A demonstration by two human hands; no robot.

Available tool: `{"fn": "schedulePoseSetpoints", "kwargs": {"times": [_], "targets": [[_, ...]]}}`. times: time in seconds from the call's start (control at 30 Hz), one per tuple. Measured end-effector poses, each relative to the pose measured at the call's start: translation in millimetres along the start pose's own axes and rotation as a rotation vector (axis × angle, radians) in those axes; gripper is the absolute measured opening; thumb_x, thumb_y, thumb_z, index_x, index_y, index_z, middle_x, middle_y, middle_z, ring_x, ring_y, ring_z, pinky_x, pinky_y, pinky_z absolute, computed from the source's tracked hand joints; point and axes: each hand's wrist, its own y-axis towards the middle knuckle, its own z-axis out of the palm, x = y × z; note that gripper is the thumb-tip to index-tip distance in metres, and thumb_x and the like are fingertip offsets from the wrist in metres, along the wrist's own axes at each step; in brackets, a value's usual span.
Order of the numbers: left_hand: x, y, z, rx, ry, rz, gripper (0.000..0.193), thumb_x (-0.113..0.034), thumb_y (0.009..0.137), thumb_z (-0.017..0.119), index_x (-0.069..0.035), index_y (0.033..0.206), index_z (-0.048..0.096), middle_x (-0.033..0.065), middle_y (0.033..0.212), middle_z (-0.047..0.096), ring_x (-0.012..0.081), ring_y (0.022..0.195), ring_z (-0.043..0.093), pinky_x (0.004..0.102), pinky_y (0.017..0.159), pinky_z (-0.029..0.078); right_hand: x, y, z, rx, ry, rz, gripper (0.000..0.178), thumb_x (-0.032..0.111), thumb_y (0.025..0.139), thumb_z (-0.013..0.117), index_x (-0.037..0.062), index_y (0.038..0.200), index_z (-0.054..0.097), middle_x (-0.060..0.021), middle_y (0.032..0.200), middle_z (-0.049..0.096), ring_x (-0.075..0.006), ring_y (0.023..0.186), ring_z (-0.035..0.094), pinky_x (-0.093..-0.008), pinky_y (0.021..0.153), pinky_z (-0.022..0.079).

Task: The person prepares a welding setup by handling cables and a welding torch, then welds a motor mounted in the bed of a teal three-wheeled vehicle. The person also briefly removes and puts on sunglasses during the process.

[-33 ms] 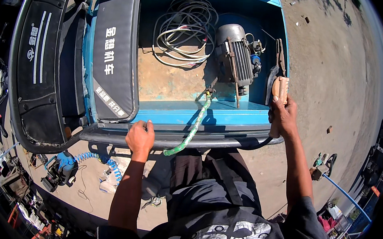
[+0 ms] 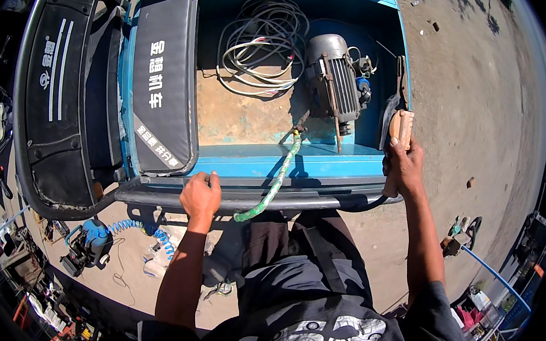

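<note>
My left hand (image 2: 200, 198) is closed on the black rail (image 2: 309, 203) along the near side of a blue cargo bed (image 2: 345, 167). At the bed's right corner my right hand (image 2: 406, 167) wraps round a tan, wooden-looking piece (image 2: 400, 128), which shows above and below my fingers. What that piece belongs to is unclear. Between my hands a green-and-white wrapped rod (image 2: 278, 183) crosses the near wall and rail. Inside the bed lie a grey electric motor (image 2: 338, 78), with a rusty bar (image 2: 331, 97) across it, and a loose coil of pale cable (image 2: 265, 48).
A black padded seat (image 2: 164, 74) borders the bed on the left, with a backrest (image 2: 58, 84) beyond. On the ground at lower left stands a blue machine (image 2: 92, 242) with a coiled blue hose (image 2: 133, 225). A blue pole (image 2: 496, 279) reaches in at right.
</note>
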Motion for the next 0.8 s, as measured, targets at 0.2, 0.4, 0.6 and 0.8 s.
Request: {"fn": "schedulePoseSetpoints", "kwargs": {"times": [0.2, 0.4, 0.6, 0.8], "targets": [[-0.9, 0.0, -4.9, 0.047, 0.008, -0.006, 0.035, -0.039, 0.088, 0.058, -0.006, 0.080, 0.068, 0.0141, 0.085, 0.068, 0.0370, 0.079, 0.064, 0.0475, 0.071, 0.048, -0.2, -24.6, -6.0, -0.056, 0.112, -0.025, 0.034, 0.031, 0.090, 0.066, 0.0034, 0.102, 0.051, -0.0013, 0.067, 0.052, -0.0110, 0.048, 0.051, -0.0266, 0.042, 0.043], [-5.8, -1.8, -6.4, 0.049, -0.005, -0.030, 0.036, -0.040, 0.087, 0.059, -0.006, 0.083, 0.068, 0.0150, 0.083, 0.069, 0.0387, 0.082, 0.064, 0.0480, 0.072, 0.048, -0.1, -30.5, -13.1, -0.029, 0.114, 0.039, 0.036, 0.037, 0.090, 0.066, 0.0059, 0.096, 0.049, -0.0023, 0.067, 0.051, -0.0123, 0.049, 0.051, -0.0273, 0.042, 0.043], [-6.7, -0.8, -4.7, 0.044, 0.009, -0.085, 0.031, -0.036, 0.087, 0.061, -0.006, 0.082, 0.068, 0.0141, 0.085, 0.068, 0.0379, 0.081, 0.064, 0.0467, 0.071, 0.048, 6.0, -25.1, -24.0, 0.019, 0.193, 0.045, 0.035, 0.033, 0.090, 0.066, 0.0047, 0.099, 0.049, -0.0027, 0.068, 0.051, -0.0117, 0.048, 0.050, -0.0268, 0.041, 0.042], [-2.9, 2.8, 9.7, 0.058, -0.174, -0.056, 0.031, -0.031, 0.088, 0.062, -0.002, 0.087, 0.069, 0.0178, 0.082, 0.068, 0.0365, 0.078, 0.065, 0.0458, 0.070, 0.047, 13.2, -12.1, -40.0, 0.096, 0.251, 0.085, 0.038, 0.035, 0.089, 0.067, 0.0046, 0.101, 0.048, -0.0045, 0.069, 0.052, -0.0125, 0.047, 0.050, -0.0274, 0.040, 0.043]]}}
